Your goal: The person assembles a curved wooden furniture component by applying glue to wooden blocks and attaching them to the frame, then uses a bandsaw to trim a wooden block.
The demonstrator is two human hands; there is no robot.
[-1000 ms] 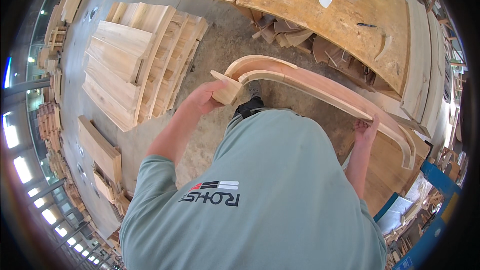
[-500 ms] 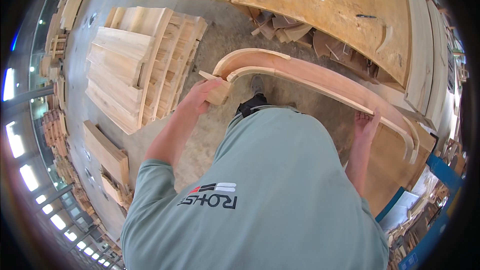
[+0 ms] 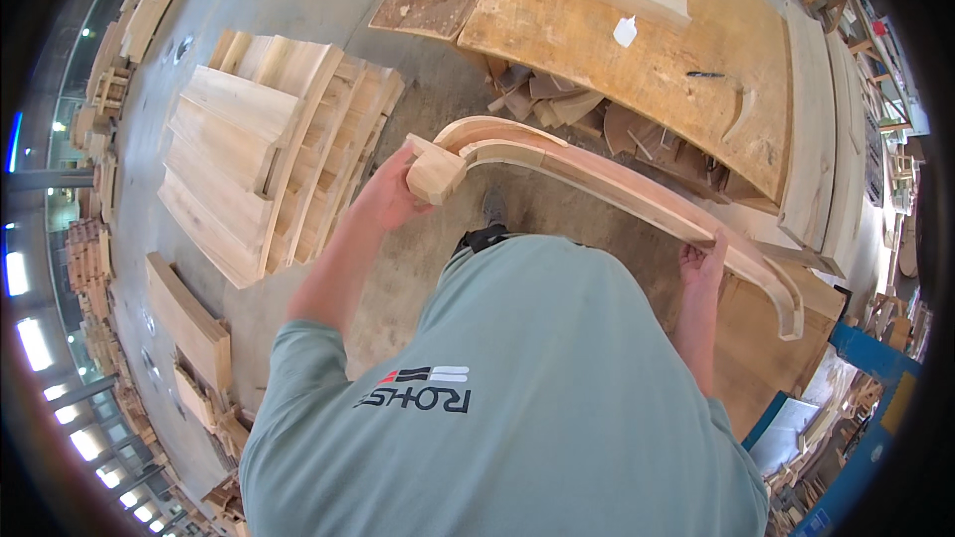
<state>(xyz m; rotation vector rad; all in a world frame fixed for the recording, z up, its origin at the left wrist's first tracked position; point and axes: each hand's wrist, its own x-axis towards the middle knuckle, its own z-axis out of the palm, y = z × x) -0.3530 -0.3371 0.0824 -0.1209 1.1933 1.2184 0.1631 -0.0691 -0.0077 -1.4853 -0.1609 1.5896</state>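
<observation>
A long curved wooden frame piece (image 3: 617,185) hangs in front of me, held by both hands. It has pale edges, a reddish inner face and bent ends. My left hand (image 3: 390,194) is closed around the pale chunky wooden block (image 3: 436,173) at its left end; some of the fingers are hidden behind it. Toward the other end, my right hand (image 3: 702,263) grips the near edge, thumb up along the side and fingers partly beneath. The right bent end (image 3: 788,316) reaches past that hand.
A worn wooden workbench (image 3: 597,50) stands beyond, bearing a white bottle (image 3: 625,32), a black pen-like item (image 3: 704,75) and a curved strip (image 3: 740,111). Offcuts (image 3: 557,99) lie under it. Stacked boards (image 3: 234,134) stand left. Blue metalwork (image 3: 875,353) is at the right.
The curved frame piece has tilted, so less of its reddish inner face shows and its left-end block is turned more into view. Both hands keep their hold. The whole view has shifted slightly.
</observation>
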